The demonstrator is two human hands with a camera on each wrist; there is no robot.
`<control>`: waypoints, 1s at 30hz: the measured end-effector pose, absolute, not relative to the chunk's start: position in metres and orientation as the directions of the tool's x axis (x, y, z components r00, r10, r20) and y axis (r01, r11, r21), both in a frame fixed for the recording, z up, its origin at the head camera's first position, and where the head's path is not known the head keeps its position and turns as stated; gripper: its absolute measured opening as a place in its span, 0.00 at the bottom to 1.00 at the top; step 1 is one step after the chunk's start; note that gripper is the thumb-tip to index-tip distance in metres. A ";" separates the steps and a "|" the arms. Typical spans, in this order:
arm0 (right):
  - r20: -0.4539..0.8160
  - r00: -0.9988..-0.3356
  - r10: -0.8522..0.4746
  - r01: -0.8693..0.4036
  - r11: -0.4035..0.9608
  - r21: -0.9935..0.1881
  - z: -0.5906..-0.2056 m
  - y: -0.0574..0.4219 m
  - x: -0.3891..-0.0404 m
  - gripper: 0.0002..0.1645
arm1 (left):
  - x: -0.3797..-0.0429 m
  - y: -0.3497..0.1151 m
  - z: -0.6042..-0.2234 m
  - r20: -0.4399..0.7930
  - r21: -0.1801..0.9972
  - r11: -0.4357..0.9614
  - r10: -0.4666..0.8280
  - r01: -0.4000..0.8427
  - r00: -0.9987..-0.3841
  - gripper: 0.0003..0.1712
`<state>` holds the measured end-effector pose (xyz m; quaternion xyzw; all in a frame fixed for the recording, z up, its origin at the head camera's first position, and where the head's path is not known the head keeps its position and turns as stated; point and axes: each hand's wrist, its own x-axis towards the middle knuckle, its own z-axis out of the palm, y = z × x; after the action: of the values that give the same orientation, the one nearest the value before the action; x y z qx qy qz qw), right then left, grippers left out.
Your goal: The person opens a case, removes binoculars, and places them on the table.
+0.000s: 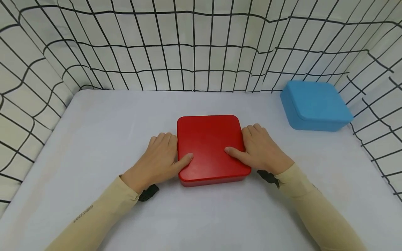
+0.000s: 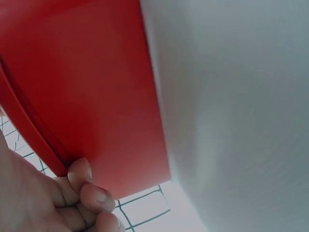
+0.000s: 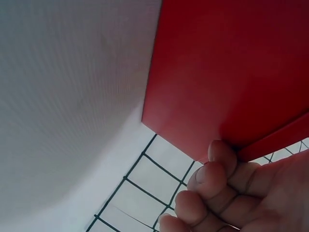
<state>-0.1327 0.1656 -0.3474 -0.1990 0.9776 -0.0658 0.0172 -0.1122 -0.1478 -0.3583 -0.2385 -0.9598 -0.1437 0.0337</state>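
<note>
A square red box [image 1: 207, 182] with a red lid [image 1: 208, 139] stands on the white table in the middle of the head view. My left hand [image 1: 159, 157] grips its left side, thumb lying on top of the lid. On the opposite side my right hand [image 1: 262, 148] grips in the same way, its thumb also on top. Both wrist views show curled fingertips [image 2: 79, 174] against the box wall, just under the lid's overhanging rim [image 2: 34, 125]. The lid sits on the box in all views.
A closed blue box [image 1: 317, 106] stands at the back right of the white table [image 1: 110, 115], close to the wire mesh. Black wire grid panels [image 1: 188, 45] rise along the back and both sides.
</note>
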 end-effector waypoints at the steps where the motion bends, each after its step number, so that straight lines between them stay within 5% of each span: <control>1: -0.007 -0.920 -0.391 -0.387 0.912 -0.139 -0.347 0.165 -0.133 0.36 | -0.113 -0.148 -0.358 0.133 0.261 0.846 0.446 0.466 -0.885 0.26; 30: -0.045 -0.931 -0.363 -0.346 0.913 -0.215 -0.345 0.165 -0.137 0.36 | -0.116 -0.150 -0.357 0.113 0.277 0.848 0.439 0.453 -0.891 0.24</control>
<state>-0.1371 0.1652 -0.3448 -0.1813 0.9772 -0.1020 0.0419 -0.1159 -0.1500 -0.3573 -0.2319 -0.9609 -0.1495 0.0228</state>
